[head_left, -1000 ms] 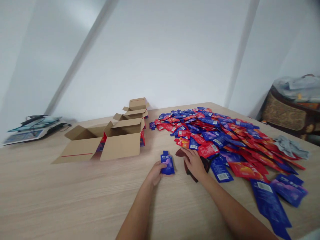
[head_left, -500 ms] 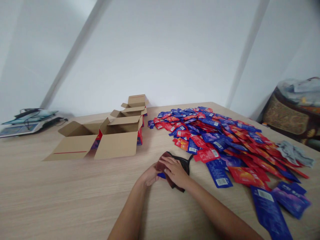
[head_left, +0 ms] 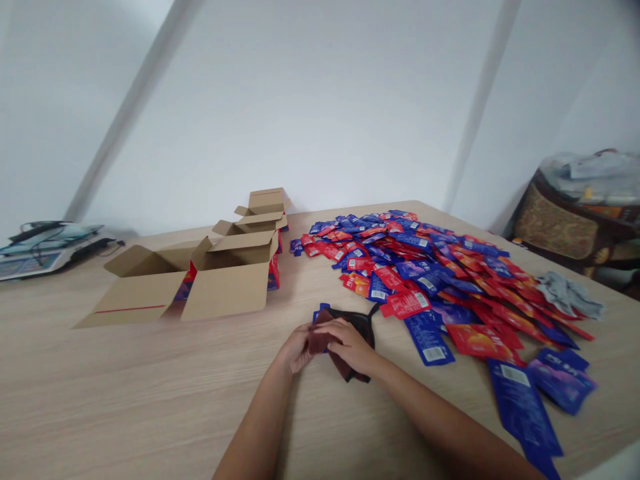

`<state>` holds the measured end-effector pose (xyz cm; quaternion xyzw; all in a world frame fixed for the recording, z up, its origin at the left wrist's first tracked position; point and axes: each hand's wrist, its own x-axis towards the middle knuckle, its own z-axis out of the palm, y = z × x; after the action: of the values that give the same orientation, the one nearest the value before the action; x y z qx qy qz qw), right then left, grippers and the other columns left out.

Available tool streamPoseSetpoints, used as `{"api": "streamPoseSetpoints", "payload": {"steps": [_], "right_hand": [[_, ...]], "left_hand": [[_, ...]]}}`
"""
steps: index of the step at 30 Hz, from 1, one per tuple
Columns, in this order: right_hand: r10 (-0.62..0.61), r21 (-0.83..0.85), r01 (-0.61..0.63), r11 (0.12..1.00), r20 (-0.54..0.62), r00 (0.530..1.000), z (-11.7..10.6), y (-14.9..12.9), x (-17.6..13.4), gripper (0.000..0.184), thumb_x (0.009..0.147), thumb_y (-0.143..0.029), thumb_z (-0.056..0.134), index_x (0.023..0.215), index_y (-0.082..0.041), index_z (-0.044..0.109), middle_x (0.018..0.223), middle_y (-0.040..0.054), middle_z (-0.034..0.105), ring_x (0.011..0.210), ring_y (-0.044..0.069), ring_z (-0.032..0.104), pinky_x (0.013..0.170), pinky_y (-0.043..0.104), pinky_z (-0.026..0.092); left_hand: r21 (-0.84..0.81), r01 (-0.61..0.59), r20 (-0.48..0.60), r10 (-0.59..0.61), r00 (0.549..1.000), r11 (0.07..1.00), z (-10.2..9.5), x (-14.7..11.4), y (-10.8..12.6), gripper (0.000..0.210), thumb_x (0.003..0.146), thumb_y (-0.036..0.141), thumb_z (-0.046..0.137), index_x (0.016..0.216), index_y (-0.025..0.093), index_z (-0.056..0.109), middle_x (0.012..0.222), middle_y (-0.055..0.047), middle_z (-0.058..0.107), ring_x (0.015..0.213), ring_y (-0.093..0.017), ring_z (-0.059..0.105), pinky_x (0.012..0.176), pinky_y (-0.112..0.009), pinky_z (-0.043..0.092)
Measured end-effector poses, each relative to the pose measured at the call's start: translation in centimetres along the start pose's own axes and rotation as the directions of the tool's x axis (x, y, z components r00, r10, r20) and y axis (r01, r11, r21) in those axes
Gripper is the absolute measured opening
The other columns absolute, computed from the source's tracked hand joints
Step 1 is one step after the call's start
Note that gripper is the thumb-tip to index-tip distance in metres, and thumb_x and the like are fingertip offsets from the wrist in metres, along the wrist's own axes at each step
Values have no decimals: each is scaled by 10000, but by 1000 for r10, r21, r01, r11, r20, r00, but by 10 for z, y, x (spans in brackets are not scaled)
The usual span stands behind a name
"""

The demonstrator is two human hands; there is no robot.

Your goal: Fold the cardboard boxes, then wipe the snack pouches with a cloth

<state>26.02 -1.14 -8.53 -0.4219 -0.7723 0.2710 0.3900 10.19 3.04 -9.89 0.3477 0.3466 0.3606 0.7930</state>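
Observation:
My left hand (head_left: 299,348) is closed on the left edge of a blue packet (head_left: 321,309), of which only small parts show. Over that packet lies a dark brown cloth (head_left: 344,369) with black edging and a black strap (head_left: 374,309). My right hand (head_left: 350,345) grips the cloth from above, its fingers bent across it and close to the left hand. Both hands are low over the table. To their right, a red packet (head_left: 407,304) and a blue packet (head_left: 429,340) lie at the near edge of a large pile.
Open cardboard boxes (head_left: 225,287) stand in a row at the left. Red and blue packets (head_left: 395,247) spread over the right side, with a grey cloth (head_left: 570,293) beside them. A flat device with bags on it (head_left: 45,250) sits far left. A patterned chair (head_left: 550,213) stands beyond the table.
The view has shifted slightly, so the surroundings sit further left. The blue packet now shows above the cloth, where before it showed below, by the left hand.

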Motion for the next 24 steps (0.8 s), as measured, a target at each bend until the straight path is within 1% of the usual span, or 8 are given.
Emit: {"api": "streamPoseSetpoints", "payload": {"steps": [4,7,9,10,12,15,19,24], "right_hand": [[5,173,-30,984,143,990,-3,-13,-20,412,652,-54,448,925,-238,695,974,-4,689,947,166,574,921,333,377],[5,314,-138,939,392,920,-7,-18,-29,364,621,-93,448,842,-205,715,821,5,703,796,165,615,806,299,440],[5,461,-233,856,445,896,-11,-18,-30,373,636,-130,411,860,-169,707,790,24,701,744,173,630,725,293,469],[18,526,-241,816,394,919,-14,-18,-29,372,647,-144,394,856,-156,701,786,33,699,739,180,634,708,296,477],[94,569,-147,809,122,988,-20,-19,-25,343,666,-162,394,843,-156,687,815,40,694,790,192,630,743,313,479],[81,356,7,934,-232,969,-22,-25,-20,364,704,-156,446,1004,-201,647,1019,40,660,985,198,574,898,354,430],[-154,-36,149,988,-199,968,-14,-41,-26,466,765,-144,485,1216,-255,520,1202,44,582,1122,189,502,999,407,358],[-338,-277,249,928,-346,875,-11,-48,-36,419,804,-163,487,1218,-216,454,1261,92,532,1170,214,465,989,455,353]], "left_hand": [[24,27,32,-28,999,999,-4,-2,1,306,641,8,588,937,71,635,783,-82,679,618,-131,633,582,-202,496],[75,36,26,-38,999,997,-3,-3,3,345,681,101,636,1025,87,615,870,-96,684,672,-149,643,611,-224,505],[129,22,38,-27,999,991,1,-5,4,403,658,109,664,1057,103,608,910,-92,683,723,-155,648,653,-225,502],[160,13,55,-22,998,987,4,-7,5,417,646,112,676,1058,107,611,916,-89,683,739,-158,648,666,-226,500],[221,4,93,-25,995,975,9,-11,6,430,630,124,691,1053,119,616,923,-85,683,756,-168,647,676,-240,502],[335,32,117,-75,990,942,14,-16,6,382,619,143,682,997,118,635,856,-83,690,678,-171,643,614,-262,506],[398,13,97,-56,994,918,16,-22,9,291,633,189,661,915,116,651,782,-58,685,592,-137,601,540,-229,466],[363,-79,119,37,992,928,17,-21,7,341,680,247,654,1006,149,643,957,-59,676,939,-209,590,796,-285,460]]}}
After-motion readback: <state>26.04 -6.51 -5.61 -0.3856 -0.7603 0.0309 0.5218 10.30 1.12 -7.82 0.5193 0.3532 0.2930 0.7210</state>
